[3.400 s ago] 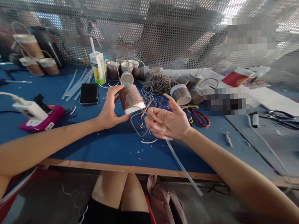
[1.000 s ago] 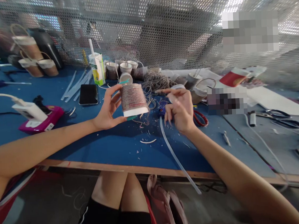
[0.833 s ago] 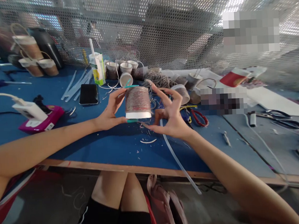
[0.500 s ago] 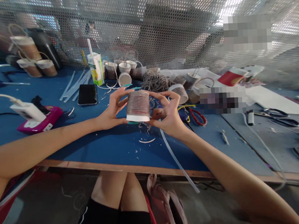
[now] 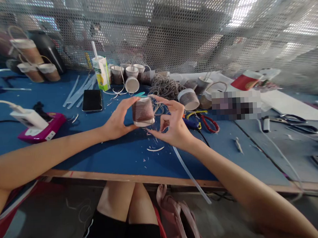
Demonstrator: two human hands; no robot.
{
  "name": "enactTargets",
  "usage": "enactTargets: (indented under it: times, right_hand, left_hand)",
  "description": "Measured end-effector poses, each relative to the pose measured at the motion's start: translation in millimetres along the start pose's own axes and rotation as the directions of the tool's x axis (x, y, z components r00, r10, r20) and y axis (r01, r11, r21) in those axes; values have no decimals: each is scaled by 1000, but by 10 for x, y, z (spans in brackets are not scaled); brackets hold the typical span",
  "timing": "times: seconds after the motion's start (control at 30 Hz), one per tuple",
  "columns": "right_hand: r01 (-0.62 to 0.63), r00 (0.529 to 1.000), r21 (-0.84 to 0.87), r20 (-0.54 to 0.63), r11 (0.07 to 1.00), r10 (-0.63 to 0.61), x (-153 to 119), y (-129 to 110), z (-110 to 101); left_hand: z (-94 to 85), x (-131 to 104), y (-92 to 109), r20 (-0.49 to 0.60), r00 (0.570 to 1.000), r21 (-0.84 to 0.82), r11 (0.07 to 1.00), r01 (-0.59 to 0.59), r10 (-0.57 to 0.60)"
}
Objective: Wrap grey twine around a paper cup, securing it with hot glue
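A small brown cup [image 5: 143,111] with a pale band along its lower end is held above the blue table. My left hand [image 5: 118,119] grips it from the left, thumb low and fingers at the top; some of those fingers are hidden behind the cup. At its right side is my right hand [image 5: 174,124], with thumb and fingers apart, the fingertips near the cup's upper and lower right edges. A teal bit shows at the cup's top. White scraps [image 5: 155,149] lie on the table below.
Behind are more cups [image 5: 189,99], a tangle of grey cord [image 5: 165,86], a drink carton [image 5: 101,73] and a phone [image 5: 92,100]. Pliers [image 5: 209,123] lie right, a magenta power strip [image 5: 43,128] left. A clear stick [image 5: 191,175] overhangs the front edge.
The cup has turned and shifted slightly left, blurring a little. My right hand's fingers have moved left and its thumb has swung to below the cup's right side.
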State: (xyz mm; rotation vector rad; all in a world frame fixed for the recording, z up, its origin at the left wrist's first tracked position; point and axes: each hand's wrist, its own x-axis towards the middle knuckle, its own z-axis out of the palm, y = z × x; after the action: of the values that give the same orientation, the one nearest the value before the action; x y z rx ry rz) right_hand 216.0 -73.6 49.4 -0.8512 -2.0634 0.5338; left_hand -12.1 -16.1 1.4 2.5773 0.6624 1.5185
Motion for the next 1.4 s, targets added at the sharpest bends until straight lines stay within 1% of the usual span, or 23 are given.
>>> enactTargets:
  times: [0.1, 0.2, 0.3, 0.37, 0.4, 0.47, 0.53, 0.57, 0.6, 0.63, 0.7, 0.73, 0.8, 0.87, 0.97, 1.07, 1.13, 1.2, 1.23, 1.3, 1.33, 1.37, 1.4]
  right_hand:
    - [-14, 1000, 7, -20, 1000, 15, -2, -30, -84]
    - [-110, 994, 62, 19, 992, 109, -4, -44, -160]
    - [-183, 979, 106, 112, 977, 171, 13, -29, -238]
    - [-207, 976, 62, 75, 976, 202, 43, 0, -318]
    - [-219, 975, -24, 18, 975, 220, 61, 21, -371]
    - [-256, 967, -326, -99, 910, 236, 99, 77, -491]
    - [-287, 954, -648, -130, 705, 269, 125, 149, -606]
    - [-299, 937, -743, -110, 599, 331, 132, 186, -650]
    - [-307, 907, -796, -77, 522, 415, 135, 219, -681]
    - [-306, 868, -823, -35, 479, 495, 135, 246, -698]
    - [-262, 803, -854, 66, 450, 592, 131, 271, -695]
    - [-221, 786, -869, 111, 443, 608, 130, 271, -680]
    - [-130, 767, -901, 173, 413, 618, 131, 254, -641]
    - [-85, 751, -927, 181, 365, 636, 138, 231, -603]
    - [-80, 773, -944, 143, 319, 618, 160, 207, -568]
    - [-160, 812, -934, 59, 320, 580, 185, 189, -578]
    - [-260, 835, -913, -49, 315, 549, 192, 181, -609]
    - [-368, 865, -852, -168, 371, 472, 188, 181, -645]
    - [-424, 878, -784, -232, 454, 420, 182, 183, -658]
    - [-499, 865, -513, -341, 698, 368, 168, 181, -662]
    - [-497, 851, -318, -361, 807, 382, 163, 173, -651]
    - [-469, 844, -109, -346, 876, 409, 159, 157, -632]
    - [-433, 849, 84, -296, 897, 437, 157, 135, -605]
  left_hand:
    - [-15, 0, -56, -178, 984, 72, 997, 21, -8]
    - [-26, 2, -154, -320, 946, 133, 987, 90, -43]
    - [-17, 3, -258, -404, 907, 124, 975, 187, -123]
    - [-8, -4, -303, -427, 889, 84, 972, 221, -166]
    - [-6, -9, -312, -429, 886, 63, 972, 225, -177]
    - [-9, -19, -299, -403, 897, 25, 977, 211, -184]
    - [-22, -24, -254, -342, 924, 10, 983, 186, -172]
    - [-30, -21, -224, -299, 941, 18, 985, 172, -158]
    - [-37, -15, -193, -249, 959, 38, 987, 153, -139]
    - [-44, -6, -163, -192, 975, 62, 990, 129, -115]
    - [-52, 18, -117, -78, 995, 101, 992, 71, -63]
    - [-54, 30, -101, -30, 999, 108, 993, 48, -45]
    - [-56, 47, -86, 31, 999, 103, 994, 22, -26]
    - [-62, 53, -84, 59, 998, 87, 996, 24, -29]
    - [-73, 44, -85, 80, 996, 70, 997, 24, -30]
    - [-72, 28, -90, 58, 998, 79, 996, 33, -38]
    - [-64, 18, -104, 17, 998, 90, 994, 55, -57]
    - [-56, 10, -129, -45, 996, 98, 992, 84, -80]
    - [-52, 8, -144, -79, 993, 100, 990, 100, -92]
    - [-50, 7, -168, -143, 983, 100, 986, 131, -116]
    - [-51, 8, -174, -169, 978, 101, 985, 142, -123]
    - [-54, 10, -177, -188, 974, 103, 984, 145, -124]
    - [-57, 13, -174, -199, 973, 105, 984, 143, -121]
